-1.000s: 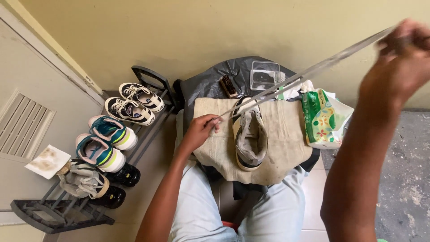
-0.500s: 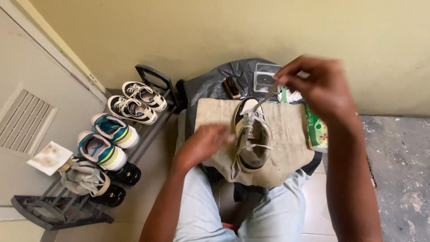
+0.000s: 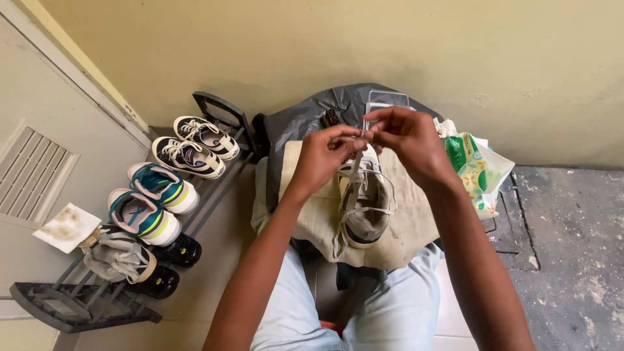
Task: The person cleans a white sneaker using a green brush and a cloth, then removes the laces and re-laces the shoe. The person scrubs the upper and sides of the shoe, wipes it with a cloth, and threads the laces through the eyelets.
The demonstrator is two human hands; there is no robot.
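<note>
Both hands, left hand point(image 3: 325, 153) and right hand point(image 3: 406, 140), had fingers pinched together on the shoelace point(image 3: 356, 159) end, at twelve o'clock above the beige sneaker point(image 3: 364, 205) on the lap cloth point(image 3: 416, 221). The lace looked light, limp, best gripped near its tip.

Soft even daylight, faint shadows, sharp focus, wide-angle edge distortion.

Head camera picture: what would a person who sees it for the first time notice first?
Most striking are the left hand and the right hand, meeting at the centre and pinching a pale shoelace between their fingertips. Just below them a grey sneaker lies on a beige cloth over the person's lap. At the left, a dark shoe rack holds several pairs of shoes.
</note>
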